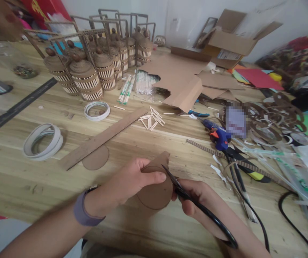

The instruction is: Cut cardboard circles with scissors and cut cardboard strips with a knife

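My left hand (138,178) pinches a piece of brown cardboard (154,195) with a circle drawn on it, thumb on top and fingers hidden underneath. Black-handled scissors (194,202) are in my right hand (201,199), their blades at the right edge of the cardboard near the drawn line. Part of the cardboard's right side follows the curve, while a corner sticks out at the top. To the left, a round cardboard disc (96,158) lies partly under a long cardboard strip (102,139). Short cut sticks (154,118) lie scattered beyond my hands.
Several cardboard-and-stick lanterns (85,80) stand at the back left. White tape rings (43,141) lie at left. A blue glue gun (217,134) with a black cable is at right, near cardboard scraps (272,114). Large cardboard sheets (181,79) and an open box (230,39) are behind.
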The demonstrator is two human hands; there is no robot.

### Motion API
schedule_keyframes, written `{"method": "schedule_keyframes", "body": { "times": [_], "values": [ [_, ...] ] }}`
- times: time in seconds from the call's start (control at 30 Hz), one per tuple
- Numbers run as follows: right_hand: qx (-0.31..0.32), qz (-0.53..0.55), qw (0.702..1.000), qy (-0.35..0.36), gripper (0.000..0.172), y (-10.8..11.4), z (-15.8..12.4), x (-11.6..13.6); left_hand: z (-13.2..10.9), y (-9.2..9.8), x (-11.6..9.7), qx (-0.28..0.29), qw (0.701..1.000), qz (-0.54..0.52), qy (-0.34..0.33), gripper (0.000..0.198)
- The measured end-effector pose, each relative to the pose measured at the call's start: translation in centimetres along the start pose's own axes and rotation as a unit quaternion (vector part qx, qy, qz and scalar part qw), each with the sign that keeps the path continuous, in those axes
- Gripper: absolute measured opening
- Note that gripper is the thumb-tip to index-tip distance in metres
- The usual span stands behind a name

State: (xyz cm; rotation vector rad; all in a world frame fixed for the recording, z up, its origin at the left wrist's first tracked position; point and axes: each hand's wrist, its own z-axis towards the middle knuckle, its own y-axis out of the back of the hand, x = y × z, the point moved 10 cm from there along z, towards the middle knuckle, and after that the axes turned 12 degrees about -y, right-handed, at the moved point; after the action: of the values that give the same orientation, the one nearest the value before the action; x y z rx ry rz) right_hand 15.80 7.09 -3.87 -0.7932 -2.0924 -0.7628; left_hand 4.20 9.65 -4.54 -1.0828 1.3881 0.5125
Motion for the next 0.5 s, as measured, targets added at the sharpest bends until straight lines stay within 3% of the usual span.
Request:
{"method": "schedule_keyframes", "body": {
  "times": [0.37,0.5],
  "values": [
    [0.002,-0.007,1.000,0.001,0.075,-0.04,0.06,-0.10,0.14,-0.43,-0.23,0.008,1.000,-0.023,0.004,0.026],
    [0.010,0.000,1.000,0.016,0.079,-0.37,0.10,0.25,0.03,0.21,0.04,-0.024,0.999,-0.023,0.019,0.030]
  ]
}}
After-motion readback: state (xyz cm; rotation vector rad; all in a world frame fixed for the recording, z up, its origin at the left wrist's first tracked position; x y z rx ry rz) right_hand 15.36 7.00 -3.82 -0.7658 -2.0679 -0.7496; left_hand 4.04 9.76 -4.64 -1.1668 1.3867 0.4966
